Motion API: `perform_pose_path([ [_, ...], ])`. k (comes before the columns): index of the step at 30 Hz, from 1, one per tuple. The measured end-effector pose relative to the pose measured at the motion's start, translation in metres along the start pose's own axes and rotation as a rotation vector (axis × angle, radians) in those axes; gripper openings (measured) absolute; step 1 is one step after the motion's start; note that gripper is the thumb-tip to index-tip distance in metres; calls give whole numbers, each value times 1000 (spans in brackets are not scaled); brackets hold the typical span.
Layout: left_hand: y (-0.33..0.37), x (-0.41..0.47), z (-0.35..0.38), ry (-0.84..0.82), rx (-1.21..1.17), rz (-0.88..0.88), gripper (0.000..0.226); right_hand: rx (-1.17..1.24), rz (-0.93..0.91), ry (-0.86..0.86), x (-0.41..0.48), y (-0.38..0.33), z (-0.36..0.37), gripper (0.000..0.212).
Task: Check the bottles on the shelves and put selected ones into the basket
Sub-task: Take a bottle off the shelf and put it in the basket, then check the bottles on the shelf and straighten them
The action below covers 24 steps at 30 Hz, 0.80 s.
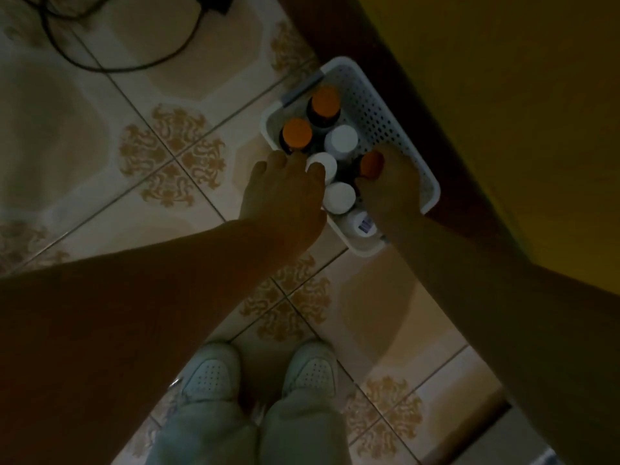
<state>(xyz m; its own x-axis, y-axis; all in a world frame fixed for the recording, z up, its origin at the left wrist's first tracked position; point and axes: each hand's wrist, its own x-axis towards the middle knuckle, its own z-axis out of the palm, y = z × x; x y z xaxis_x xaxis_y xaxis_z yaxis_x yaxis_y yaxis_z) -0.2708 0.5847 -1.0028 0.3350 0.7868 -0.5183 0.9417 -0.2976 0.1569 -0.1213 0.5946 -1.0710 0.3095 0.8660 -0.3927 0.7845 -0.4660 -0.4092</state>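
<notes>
At the bottom of the head view, two white perforated shoes (260,372) and pale trouser legs (248,434) stand on a tiled floor (100,129) patterned with tan floral medallions. Both bare forearms reach up from the lower corners toward a white perforated basket (379,109) sitting on the floor at about one o'clock from the shoes, tucked against a dark wooden edge (355,31) with a yellow surface (503,95) beyond it. The left hand (285,193) rests over the basket's near-left rim, fingers curled loosely over a white-capped bottle (323,164); whether it actually grips that bottle I cannot tell. The right hand (392,186) is down inside the basket at the right side, closed around an orange-capped bottle (370,164), whose dark body is mostly hidden by the fingers. Between the two hands stands another white cap (339,197), and at six o'clock from it a white bottle lies tilted, showing a small blue label (364,224); its writing is too blurred to read. Farther in, at twelve o'clock from the hands, a third white cap (341,139) stands beside two dark bottles with orange caps (297,132), the farther one (324,101) next to the basket's grey handle (302,88). The bottles stand close together, caps up. At the top left, a black cable (127,67) loops across the floor. The scene is dim and no brand is legible.
</notes>
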Motion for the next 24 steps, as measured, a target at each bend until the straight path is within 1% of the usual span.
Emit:
perform_pose_path([
  [2,-3,7,9,26,4,3,55,0,31,-84,5,3,8,46],
  [4,-5,10,12,-4,15,-12,58,-13,22,-96,6,1,9,49],
  [6,-6,10,10,-24,16,-21,57,-25,7,-120,4,-4,3,47],
  [9,-3,2,1,-43,30,-29,55,-8,40,-190,-3,-14,-14,56],
  [11,-1,-7,-14,-58,51,-22,55,-57,10,-211,-10,-24,-29,47],
  [12,0,-13,-22,-58,51,-20,54,-110,-15,-233,-14,-29,-39,47],
  [16,3,-39,-74,-78,92,-20,55,-299,-122,-312,-37,-58,-89,53],
  [19,3,-63,-136,-61,120,-32,54,-445,-231,-331,-59,-93,-142,59],
  [24,15,-120,-250,5,168,-62,49,-429,-313,-290,-103,-167,-255,53],
])
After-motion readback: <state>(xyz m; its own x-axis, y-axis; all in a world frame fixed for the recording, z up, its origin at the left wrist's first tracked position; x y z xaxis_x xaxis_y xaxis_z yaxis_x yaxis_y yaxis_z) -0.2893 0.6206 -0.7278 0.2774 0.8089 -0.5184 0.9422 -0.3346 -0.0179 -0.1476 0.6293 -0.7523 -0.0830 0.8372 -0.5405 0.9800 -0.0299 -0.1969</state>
